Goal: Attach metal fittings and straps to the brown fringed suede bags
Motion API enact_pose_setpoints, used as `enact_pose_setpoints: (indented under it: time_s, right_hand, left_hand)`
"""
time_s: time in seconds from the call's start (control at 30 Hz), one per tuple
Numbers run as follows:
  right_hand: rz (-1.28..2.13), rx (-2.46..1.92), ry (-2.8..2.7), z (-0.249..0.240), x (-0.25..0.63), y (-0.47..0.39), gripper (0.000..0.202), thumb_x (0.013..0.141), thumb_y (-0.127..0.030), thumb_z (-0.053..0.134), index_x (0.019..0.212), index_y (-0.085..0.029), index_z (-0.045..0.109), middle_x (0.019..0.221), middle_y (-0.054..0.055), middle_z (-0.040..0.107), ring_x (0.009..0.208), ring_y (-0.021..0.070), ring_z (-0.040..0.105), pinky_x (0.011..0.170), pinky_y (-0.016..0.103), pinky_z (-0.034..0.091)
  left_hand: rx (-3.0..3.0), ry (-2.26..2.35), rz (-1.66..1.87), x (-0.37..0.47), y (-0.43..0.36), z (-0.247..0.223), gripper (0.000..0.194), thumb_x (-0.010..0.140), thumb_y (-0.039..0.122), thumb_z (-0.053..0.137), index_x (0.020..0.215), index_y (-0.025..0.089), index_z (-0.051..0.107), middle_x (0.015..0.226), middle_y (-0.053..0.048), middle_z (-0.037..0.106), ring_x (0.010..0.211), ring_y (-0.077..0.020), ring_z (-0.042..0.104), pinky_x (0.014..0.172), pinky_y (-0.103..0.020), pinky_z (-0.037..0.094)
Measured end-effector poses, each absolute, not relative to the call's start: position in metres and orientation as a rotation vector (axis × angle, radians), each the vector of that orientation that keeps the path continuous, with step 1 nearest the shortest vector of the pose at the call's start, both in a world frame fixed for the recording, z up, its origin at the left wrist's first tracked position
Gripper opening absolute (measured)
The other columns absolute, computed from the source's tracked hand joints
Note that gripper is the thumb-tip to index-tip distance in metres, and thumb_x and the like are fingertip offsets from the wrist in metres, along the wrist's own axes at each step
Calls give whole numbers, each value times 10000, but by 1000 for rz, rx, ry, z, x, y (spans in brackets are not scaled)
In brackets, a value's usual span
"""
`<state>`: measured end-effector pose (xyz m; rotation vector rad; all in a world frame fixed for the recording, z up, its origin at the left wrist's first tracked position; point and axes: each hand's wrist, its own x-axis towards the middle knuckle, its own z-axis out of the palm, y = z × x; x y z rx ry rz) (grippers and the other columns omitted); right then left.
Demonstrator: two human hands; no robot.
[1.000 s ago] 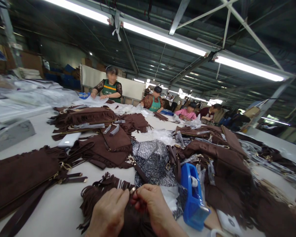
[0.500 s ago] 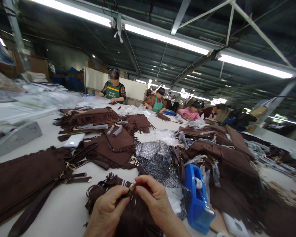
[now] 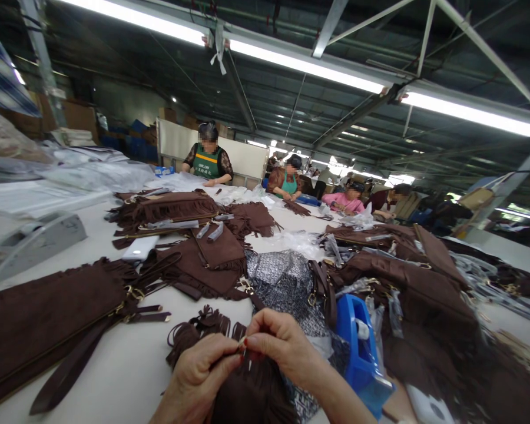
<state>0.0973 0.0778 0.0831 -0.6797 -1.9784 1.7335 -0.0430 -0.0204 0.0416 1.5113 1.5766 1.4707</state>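
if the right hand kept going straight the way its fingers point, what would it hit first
The right hand points leftward at the left hand, fingertips nearly touching over the brown fringed suede bag. It would likely meet the left hand's fingers first.

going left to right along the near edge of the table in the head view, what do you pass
flat brown suede bag → loose brown strap → left hand → right hand, both pinching a small metal piece over a fringed brown bag → blue tape dispenser

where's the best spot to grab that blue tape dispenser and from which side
Probably grip the tape dispenser across its narrow blue side walls near the top, coming from above. It stands upright and slim; the right hand and patterned cloth crowd one side, brown bags the other.
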Motion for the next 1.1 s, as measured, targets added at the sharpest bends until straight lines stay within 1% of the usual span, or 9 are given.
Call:
enact_pose_setpoints:
  time_s: [0.1, 0.2, 0.37, 0.47, 0.6, 0.8, 0.93, 1.03, 1.1]
  right_hand:
    - [1390, -747, -2197, 81, 99, 72, 111, 765, -253, 519, 688, -179, 490, 626, -37, 493, 597, 87, 437, 570, 216, 317]
    - [1011, -797, -2303, 73, 100, 61, 99, 827, -235, 437, 742, -192, 463, 685, -24, 493, 645, 101, 439, 597, 231, 300]
    - [755, -691, -2285, 49, 97, 46, 150, 877, -240, 338, 772, -197, 436, 724, 5, 495, 662, 120, 457, 603, 239, 326]
    - [811, -637, -2298, 40, 98, 43, 158, 891, -253, 329, 781, -202, 429, 725, -5, 485, 641, 106, 448, 584, 221, 331]
    - [1037, -803, -2153, 42, 101, 45, 159, 885, -293, 361, 767, -203, 418, 684, -30, 459, 619, 97, 420, 576, 215, 325]
    - [1399, -908, -1999, 52, 103, 49, 153, 799, -307, 458, 699, -192, 449, 644, -39, 457, 624, 103, 417, 595, 226, 327]
    - [1527, -866, -1907, 43, 120, 45, 191, 744, -367, 558, 712, -182, 520, 770, -3, 539, 694, 117, 476, 644, 236, 364]
    - [1547, -951, -1729, 36, 144, 38, 297, 714, -452, 632, 657, -180, 530, 654, -18, 524, 598, 100, 463, 579, 226, 354]
    - [1540, -1031, -1585, 32, 164, 33, 351, 653, -485, 699, 626, -184, 521, 594, -32, 504, 552, 91, 451, 544, 220, 352]
  left_hand:
    - [1435, 1599, 1439, -41, -20, 38, 182, 759, 378, 541, 731, 274, 687, 689, 28, 660, 652, -122, 590, 613, -170, 433]
    - [1304, 1626, 1426, -37, -20, 36, 224, 742, 417, 532, 719, 250, 680, 676, 15, 644, 644, -139, 566, 611, -196, 422]
    - [1025, 1584, 1391, -36, -19, 43, 281, 679, 470, 559, 654, 202, 640, 608, 17, 564, 603, -141, 483, 550, -218, 380]
    - [909, 1576, 1450, -39, -18, 49, 284, 643, 472, 585, 606, 192, 602, 559, 30, 527, 556, -125, 444, 536, -224, 354]
    - [927, 1608, 1482, -43, -20, 52, 296, 633, 470, 601, 567, 181, 603, 550, 24, 537, 549, -115, 431, 541, -225, 326]
    - [763, 1516, 1530, -41, -27, 49, 345, 616, 505, 646, 569, 169, 583, 541, 30, 506, 513, -95, 379, 495, -216, 283]
    - [687, 1473, 1650, -55, -28, 48, 329, 628, 477, 652, 589, 156, 589, 585, 0, 561, 567, -108, 444, 541, -209, 347]
    - [704, 1641, 1814, -89, -26, 49, 320, 636, 466, 609, 629, 147, 583, 581, -29, 573, 574, -140, 494, 564, -250, 414]
    - [681, 1819, 1926, -116, -29, 47, 369, 641, 478, 563, 770, 133, 589, 710, -70, 614, 661, -187, 551, 654, -322, 472]
